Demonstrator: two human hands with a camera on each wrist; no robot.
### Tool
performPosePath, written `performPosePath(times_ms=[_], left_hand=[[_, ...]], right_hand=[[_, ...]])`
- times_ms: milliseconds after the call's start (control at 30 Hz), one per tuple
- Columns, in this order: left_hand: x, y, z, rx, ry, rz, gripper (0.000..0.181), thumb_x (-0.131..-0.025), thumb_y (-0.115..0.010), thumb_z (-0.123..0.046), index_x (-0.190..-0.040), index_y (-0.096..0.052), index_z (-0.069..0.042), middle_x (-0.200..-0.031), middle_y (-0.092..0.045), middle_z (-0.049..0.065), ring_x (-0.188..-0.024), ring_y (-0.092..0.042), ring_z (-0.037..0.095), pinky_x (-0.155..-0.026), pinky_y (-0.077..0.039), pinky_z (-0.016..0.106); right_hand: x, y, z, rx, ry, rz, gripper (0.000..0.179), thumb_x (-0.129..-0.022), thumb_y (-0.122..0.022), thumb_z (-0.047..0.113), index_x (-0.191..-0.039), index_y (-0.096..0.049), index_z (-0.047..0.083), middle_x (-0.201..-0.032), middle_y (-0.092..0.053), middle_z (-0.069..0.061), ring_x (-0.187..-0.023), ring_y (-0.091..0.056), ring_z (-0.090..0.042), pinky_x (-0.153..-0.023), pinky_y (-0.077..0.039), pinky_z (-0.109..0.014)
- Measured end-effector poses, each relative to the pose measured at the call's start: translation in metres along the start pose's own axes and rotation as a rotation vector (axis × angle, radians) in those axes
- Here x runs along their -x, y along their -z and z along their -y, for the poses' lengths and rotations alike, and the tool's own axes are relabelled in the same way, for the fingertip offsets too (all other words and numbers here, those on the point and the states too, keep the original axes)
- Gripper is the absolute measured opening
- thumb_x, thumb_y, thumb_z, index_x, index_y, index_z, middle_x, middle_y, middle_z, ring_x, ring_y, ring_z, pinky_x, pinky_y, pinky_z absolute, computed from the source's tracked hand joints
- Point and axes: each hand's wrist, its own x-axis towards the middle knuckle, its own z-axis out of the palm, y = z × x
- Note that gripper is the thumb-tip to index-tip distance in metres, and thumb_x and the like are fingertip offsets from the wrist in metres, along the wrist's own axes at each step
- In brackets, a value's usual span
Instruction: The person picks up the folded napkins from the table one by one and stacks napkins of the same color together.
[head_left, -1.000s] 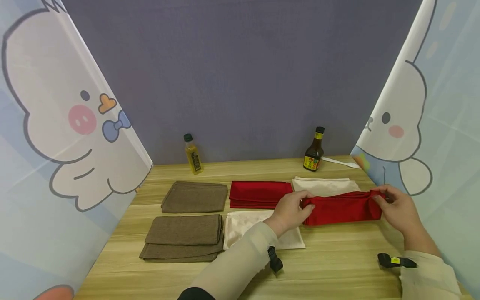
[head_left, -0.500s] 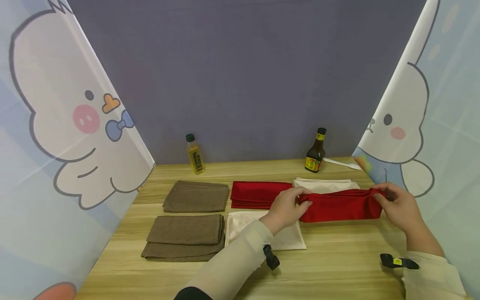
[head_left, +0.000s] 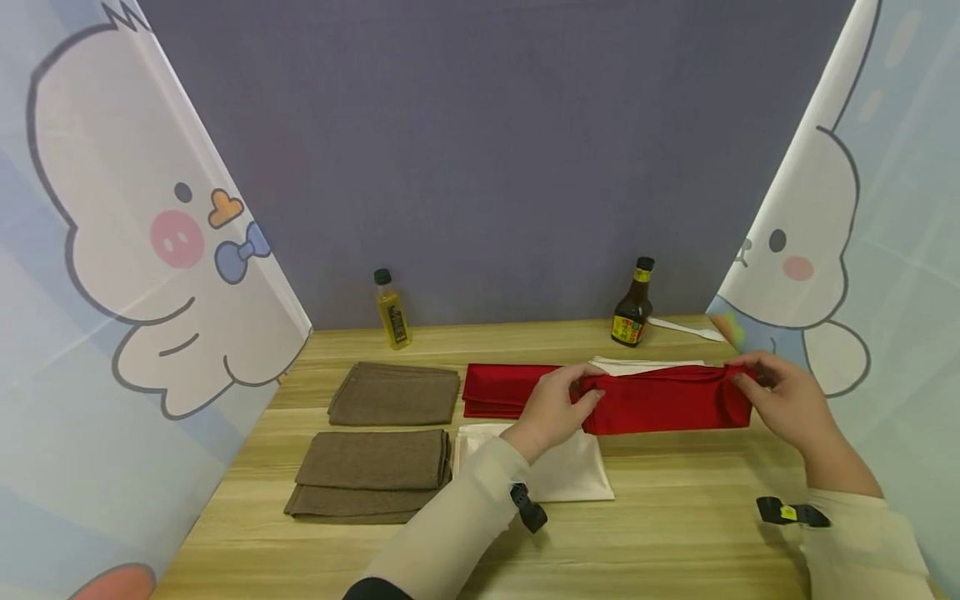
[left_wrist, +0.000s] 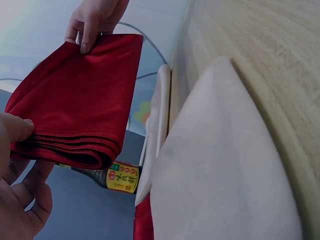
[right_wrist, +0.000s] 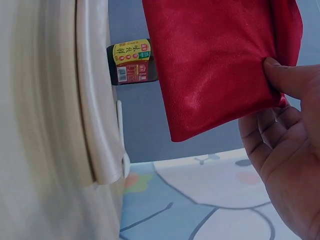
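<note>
1. Pale wood-grained table (head_left: 660, 533) spreads beneath both hands; a plain grey-purple cloth wall (head_left: 487, 150) rises beyond them, and light blue panels with white cartoon animals flank them, a left panel (head_left: 150, 325) and a right panel (head_left: 795, 275).
2. Left hand (head_left: 553, 407): nearly closed, its thumb and fingers pinch one end of a long folded red satin-like cloth (head_left: 663, 402). From the left wrist, the thumb lies on top, with stacked layers showing at that end.
3. Right hand (head_left: 783, 400): also nearly closed, it pinches the opposite end, thumb against the face and fingers behind.
4. Between the two hands, this cloth hangs as a strip, raised off the table.
5. Just beyond the held strip, and partly hidden by it, lies a folded cream cloth (head_left: 637, 365).
6. Beyond the left hand and to its left, a second folded red cloth (head_left: 502, 388) lies flat, partly covered by that hand.
7. Below the left hand, on its near side, a shiny cream cloth (head_left: 573, 475) rests on the table.
8. Farther left of the left hand lie two folded brown woven cloths, a far one (head_left: 395, 395) and a near one (head_left: 367, 458).
9. Beyond the hands, near the wall, stand a clear bottle of yellow liquid (head_left: 393, 315), well left of the left hand, and a dark sauce bottle with a yellow-and-red label (head_left: 632, 308), between the hands; beside the latter lies a slim white utensil (head_left: 686, 329).
</note>
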Motion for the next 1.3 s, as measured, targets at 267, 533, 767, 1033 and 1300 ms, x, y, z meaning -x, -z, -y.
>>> performPosePath(times_ms=[267,533,767,1033,1300], left_hand=[[0.001,0.016,0.002,0.047,0.020,-0.040,0.029,-0.103,-0.070,-0.018,-0.131,-0.069,-0.025,-0.105,-0.066,-0.018,-0.088,-0.060,0.005,-0.077,-0.053,0.021],[0.003,0.036,0.007,0.054,0.008,-0.093,0.029,-0.103,-0.070,-0.017,-0.130,-0.069,-0.028,-0.099,-0.064,-0.014,-0.085,-0.061,0.016,-0.068,-0.051,0.023],[0.008,0.056,0.010,0.094,0.029,-0.118,0.030,-0.104,-0.069,-0.020,-0.134,-0.068,-0.026,-0.102,-0.065,-0.012,-0.081,-0.058,0.010,-0.063,-0.051,0.027],[0.012,0.076,0.011,0.106,0.017,-0.168,0.031,-0.103,-0.070,-0.017,-0.134,-0.068,-0.021,-0.102,-0.067,-0.007,-0.085,-0.060,0.022,-0.073,-0.052,0.031],[0.012,0.090,0.017,0.101,-0.009,-0.249,0.028,-0.102,-0.070,-0.012,-0.130,-0.070,-0.017,-0.099,-0.068,-0.003,-0.084,-0.061,0.015,-0.071,-0.050,0.029]], right_hand=[[-0.015,-0.005,0.016,-0.005,0.033,0.028,0.013,-0.096,-0.074,0.001,-0.108,-0.074,0.007,-0.090,-0.069,0.014,-0.077,-0.060,0.010,-0.062,-0.046,-0.013],[-0.025,-0.019,0.026,-0.033,0.081,0.040,0.009,-0.098,-0.073,0.004,-0.107,-0.075,0.005,-0.092,-0.074,0.000,-0.077,-0.063,0.009,-0.064,-0.047,-0.011],[-0.036,-0.031,0.040,-0.085,0.101,0.043,0.015,-0.095,-0.073,-0.004,-0.107,-0.075,0.006,-0.098,-0.073,0.002,-0.080,-0.064,0.006,-0.065,-0.049,-0.011],[-0.046,-0.046,0.053,-0.108,0.139,0.049,0.017,-0.094,-0.072,-0.007,-0.106,-0.075,0.004,-0.103,-0.064,-0.005,-0.081,-0.062,0.005,-0.066,-0.049,-0.011],[-0.062,-0.059,0.064,-0.150,0.208,0.031,0.017,-0.093,-0.071,-0.011,-0.103,-0.074,0.002,-0.099,-0.071,-0.002,-0.078,-0.063,0.000,-0.067,-0.049,-0.012]])
